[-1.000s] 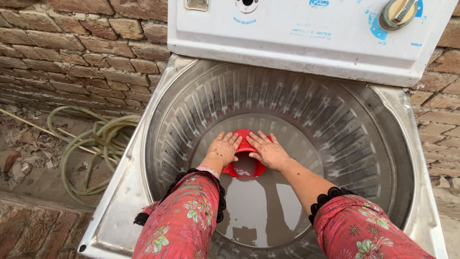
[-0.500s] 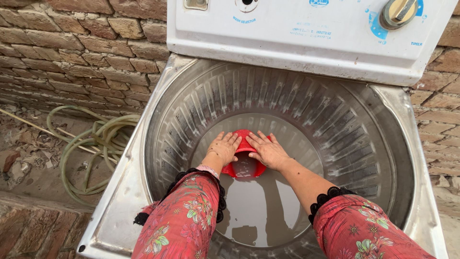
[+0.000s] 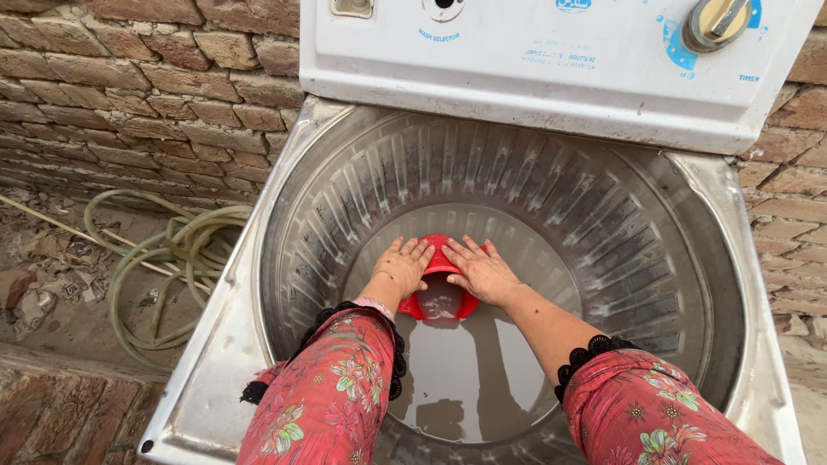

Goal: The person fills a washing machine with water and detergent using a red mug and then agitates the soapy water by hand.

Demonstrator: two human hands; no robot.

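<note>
Head view: both hands [image 3: 403, 269] [image 3: 482, 271] flat on red agitator [image 3: 439, 301], murky water [image 3: 469, 370] around.

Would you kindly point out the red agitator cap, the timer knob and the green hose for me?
red agitator cap [image 3: 439, 303]: head view, its wet middle between the two hands.
timer knob [image 3: 720, 21]: head view, the knob's metal face on the white panel.
green hose [image 3: 177, 245]: head view, the coiled loops on the ground.

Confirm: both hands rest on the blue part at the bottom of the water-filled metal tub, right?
Not blue. The head view shows the left hand and right hand on a red part at the bottom of the water-filled metal tub.
</note>
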